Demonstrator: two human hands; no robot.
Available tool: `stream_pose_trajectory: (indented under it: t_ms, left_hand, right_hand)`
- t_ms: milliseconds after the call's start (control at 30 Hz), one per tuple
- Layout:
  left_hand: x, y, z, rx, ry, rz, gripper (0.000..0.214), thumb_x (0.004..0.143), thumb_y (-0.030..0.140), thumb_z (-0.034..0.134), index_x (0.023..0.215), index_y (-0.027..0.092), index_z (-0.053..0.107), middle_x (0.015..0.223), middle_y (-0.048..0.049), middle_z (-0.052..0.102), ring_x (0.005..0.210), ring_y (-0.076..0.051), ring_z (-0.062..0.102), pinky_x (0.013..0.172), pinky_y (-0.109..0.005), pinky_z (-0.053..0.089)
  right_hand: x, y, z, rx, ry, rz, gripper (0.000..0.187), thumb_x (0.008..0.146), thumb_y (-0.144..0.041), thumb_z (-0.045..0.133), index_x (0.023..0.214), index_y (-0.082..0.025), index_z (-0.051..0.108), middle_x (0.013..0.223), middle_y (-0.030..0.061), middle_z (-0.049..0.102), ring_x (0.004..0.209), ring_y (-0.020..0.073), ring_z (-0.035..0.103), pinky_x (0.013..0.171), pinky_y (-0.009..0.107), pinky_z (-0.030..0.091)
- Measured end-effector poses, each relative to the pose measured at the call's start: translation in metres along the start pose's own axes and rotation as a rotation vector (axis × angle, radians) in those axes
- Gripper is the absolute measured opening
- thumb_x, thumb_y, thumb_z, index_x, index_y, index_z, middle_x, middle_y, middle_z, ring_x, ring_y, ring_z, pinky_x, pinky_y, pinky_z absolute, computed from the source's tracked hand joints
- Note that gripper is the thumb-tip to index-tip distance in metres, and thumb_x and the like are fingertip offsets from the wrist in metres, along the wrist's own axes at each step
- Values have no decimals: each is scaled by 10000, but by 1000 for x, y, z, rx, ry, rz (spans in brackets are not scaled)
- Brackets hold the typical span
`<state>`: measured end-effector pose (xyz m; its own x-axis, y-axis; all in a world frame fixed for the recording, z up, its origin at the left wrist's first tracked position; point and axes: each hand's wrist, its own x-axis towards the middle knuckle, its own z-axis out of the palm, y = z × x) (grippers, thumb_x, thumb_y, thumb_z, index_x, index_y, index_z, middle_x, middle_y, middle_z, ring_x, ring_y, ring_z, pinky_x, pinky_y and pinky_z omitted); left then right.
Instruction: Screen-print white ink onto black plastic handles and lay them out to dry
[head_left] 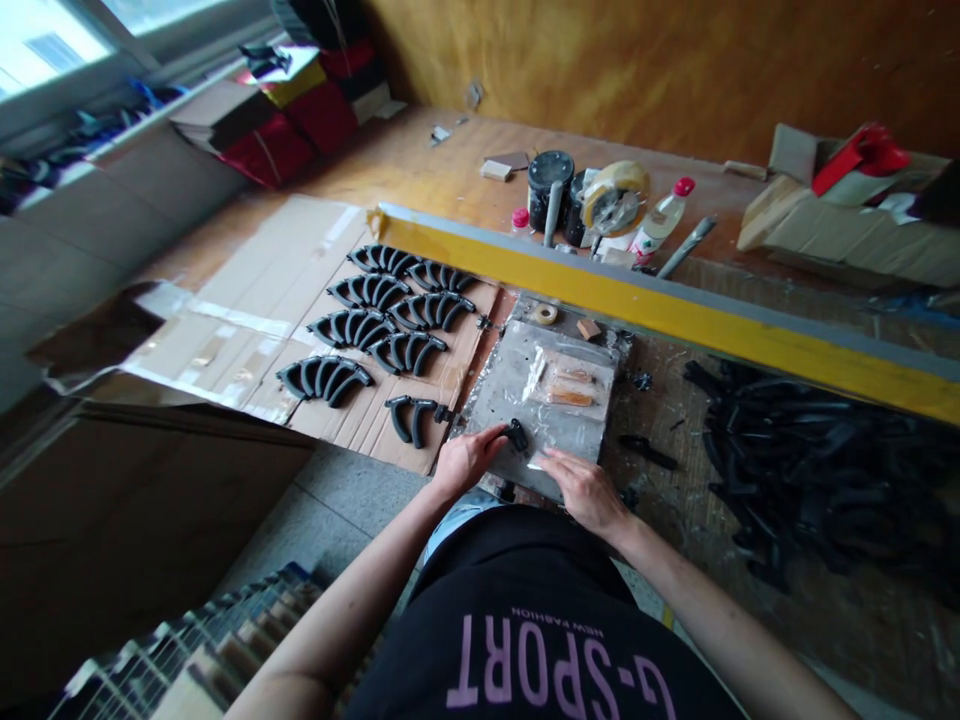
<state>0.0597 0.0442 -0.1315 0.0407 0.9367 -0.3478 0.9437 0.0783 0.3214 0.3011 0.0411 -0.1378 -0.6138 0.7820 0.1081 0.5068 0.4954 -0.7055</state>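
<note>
On the grey work plate, my left hand pinches a small black curved plastic part between thumb and forefinger. Just right of it, my right hand is closed, its fingertips low over the plate at a small pale, clear-looking piece too small to name. Farther up the plate lies a clear plastic bag with thin orange-brown sticks on it. To the left, black curved parts sit in fanned rows on a flattened cardboard sheet; two more lie near its front edge.
A long yellow beam crosses the table behind the plate. Beyond it stand black tubs, a tape roll and a red-capped bottle. At right is a heap of black parts; an opened cardboard box stands behind.
</note>
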Motion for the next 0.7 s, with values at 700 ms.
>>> stream_pose_trajectory:
  t_ms: [700]
  left_hand:
    - [0, 4, -7, 12, -39, -20, 435, 955, 510, 367, 1312, 369, 572, 1065, -28, 742, 934, -193, 695, 757, -250, 468]
  right_hand:
    - [98, 9, 19, 318, -178, 712, 230, 776, -360, 662, 717, -184, 526, 514, -45, 526, 426, 90, 470, 421, 190, 273]
